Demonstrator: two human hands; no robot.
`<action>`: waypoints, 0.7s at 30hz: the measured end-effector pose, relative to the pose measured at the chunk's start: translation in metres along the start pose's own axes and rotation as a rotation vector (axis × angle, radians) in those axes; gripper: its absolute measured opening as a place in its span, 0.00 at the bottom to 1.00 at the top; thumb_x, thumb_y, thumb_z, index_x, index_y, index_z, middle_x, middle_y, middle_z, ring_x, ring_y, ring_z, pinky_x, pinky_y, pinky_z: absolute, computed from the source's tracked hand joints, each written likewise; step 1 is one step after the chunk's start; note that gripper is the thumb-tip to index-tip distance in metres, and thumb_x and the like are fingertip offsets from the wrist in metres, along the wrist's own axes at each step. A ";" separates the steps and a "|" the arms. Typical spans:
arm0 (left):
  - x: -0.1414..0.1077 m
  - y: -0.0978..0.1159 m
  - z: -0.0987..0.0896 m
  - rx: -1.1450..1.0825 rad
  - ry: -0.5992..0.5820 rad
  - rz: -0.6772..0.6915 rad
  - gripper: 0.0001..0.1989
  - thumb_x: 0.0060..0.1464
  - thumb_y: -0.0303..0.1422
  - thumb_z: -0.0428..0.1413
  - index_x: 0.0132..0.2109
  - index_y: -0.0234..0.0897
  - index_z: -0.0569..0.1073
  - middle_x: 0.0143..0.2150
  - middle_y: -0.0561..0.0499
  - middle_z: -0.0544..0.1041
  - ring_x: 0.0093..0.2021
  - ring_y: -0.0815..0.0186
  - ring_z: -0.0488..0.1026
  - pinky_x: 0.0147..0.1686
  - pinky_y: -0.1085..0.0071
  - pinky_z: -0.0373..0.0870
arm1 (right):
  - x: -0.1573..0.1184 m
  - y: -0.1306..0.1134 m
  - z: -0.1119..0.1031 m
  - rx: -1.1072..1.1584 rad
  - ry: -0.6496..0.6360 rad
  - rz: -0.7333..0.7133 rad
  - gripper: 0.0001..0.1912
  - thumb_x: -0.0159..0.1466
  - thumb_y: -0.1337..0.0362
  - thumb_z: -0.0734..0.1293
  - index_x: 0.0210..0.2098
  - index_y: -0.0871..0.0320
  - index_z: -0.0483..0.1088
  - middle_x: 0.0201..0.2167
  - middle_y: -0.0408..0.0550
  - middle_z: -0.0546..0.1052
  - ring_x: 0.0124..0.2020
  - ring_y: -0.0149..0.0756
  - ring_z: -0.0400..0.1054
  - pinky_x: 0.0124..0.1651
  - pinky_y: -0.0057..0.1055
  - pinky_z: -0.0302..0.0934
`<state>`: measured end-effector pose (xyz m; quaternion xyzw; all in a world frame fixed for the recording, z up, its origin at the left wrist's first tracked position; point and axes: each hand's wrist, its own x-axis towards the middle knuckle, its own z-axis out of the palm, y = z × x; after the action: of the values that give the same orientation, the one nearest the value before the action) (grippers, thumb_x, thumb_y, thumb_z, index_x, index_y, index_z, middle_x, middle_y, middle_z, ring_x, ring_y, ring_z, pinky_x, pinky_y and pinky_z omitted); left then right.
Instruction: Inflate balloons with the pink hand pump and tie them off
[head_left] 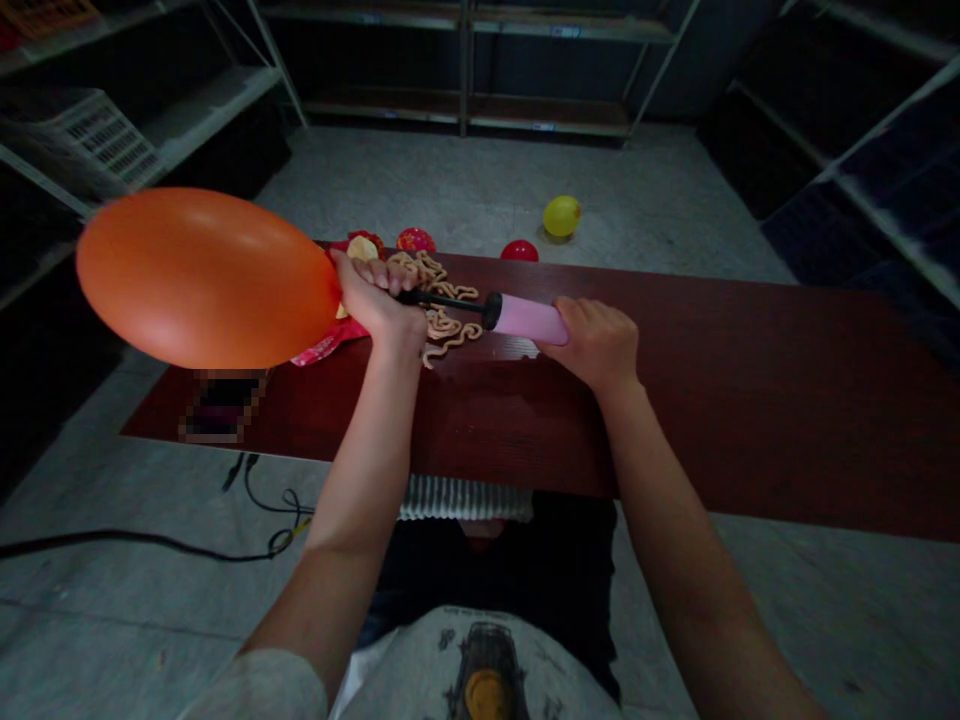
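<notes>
A big orange balloon point(202, 278), swollen and lying sideways in the air, stretches left from my left hand point(379, 298). That hand is closed around the balloon's neck and the black end of a hand pump. The pump's thin black rod runs right into its pink barrel point(525, 319). Around the far end of the barrel my right hand point(596, 340) is wrapped. Part of the rod shows between the black cap and my left hand. The join of balloon and pump is hidden by my fingers. Beige wavy strings point(450, 340) lie on the table behind and below the rod.
The dark red table point(750, 390) spans the view. Red patterned packaging point(326, 345) and a blurred-out flat object point(223, 405) lie at left. On the floor beyond are a yellow balloon point(562, 216) and a red balloon point(520, 251). Shelves point(465, 105) and cables point(150, 538) surround it.
</notes>
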<state>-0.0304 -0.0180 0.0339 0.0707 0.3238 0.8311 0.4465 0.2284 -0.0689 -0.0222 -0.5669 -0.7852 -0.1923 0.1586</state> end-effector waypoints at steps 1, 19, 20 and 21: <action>0.007 0.004 -0.004 0.016 0.016 0.000 0.27 0.77 0.47 0.44 0.29 0.41 0.49 0.20 0.58 0.47 0.17 0.69 0.49 0.21 0.70 0.53 | 0.000 0.004 0.001 -0.010 0.022 0.005 0.23 0.70 0.48 0.64 0.50 0.60 0.77 0.36 0.54 0.81 0.38 0.45 0.70 0.37 0.36 0.50; -0.001 -0.007 -0.006 0.071 -0.138 0.103 0.29 0.72 0.51 0.51 0.27 0.41 0.51 0.21 0.58 0.48 0.18 0.70 0.49 0.20 0.70 0.51 | 0.000 -0.003 0.000 0.090 -0.130 0.036 0.22 0.66 0.48 0.69 0.49 0.59 0.76 0.42 0.57 0.83 0.41 0.48 0.75 0.39 0.36 0.57; -0.009 -0.011 -0.003 0.050 -0.127 0.101 0.28 0.74 0.46 0.50 0.27 0.41 0.50 0.21 0.58 0.47 0.18 0.70 0.47 0.20 0.70 0.50 | 0.000 -0.009 -0.002 0.097 -0.148 0.036 0.22 0.66 0.48 0.69 0.50 0.58 0.76 0.42 0.57 0.83 0.41 0.48 0.75 0.38 0.36 0.57; -0.017 -0.015 0.001 0.038 -0.133 0.081 0.28 0.75 0.43 0.49 0.27 0.41 0.49 0.21 0.58 0.46 0.18 0.70 0.46 0.21 0.69 0.48 | 0.000 -0.014 -0.003 0.107 -0.163 0.037 0.22 0.66 0.48 0.69 0.50 0.58 0.76 0.42 0.57 0.83 0.40 0.48 0.75 0.38 0.36 0.57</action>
<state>-0.0094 -0.0248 0.0283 0.1473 0.3059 0.8357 0.4317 0.2148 -0.0738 -0.0215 -0.5858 -0.7939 -0.1006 0.1279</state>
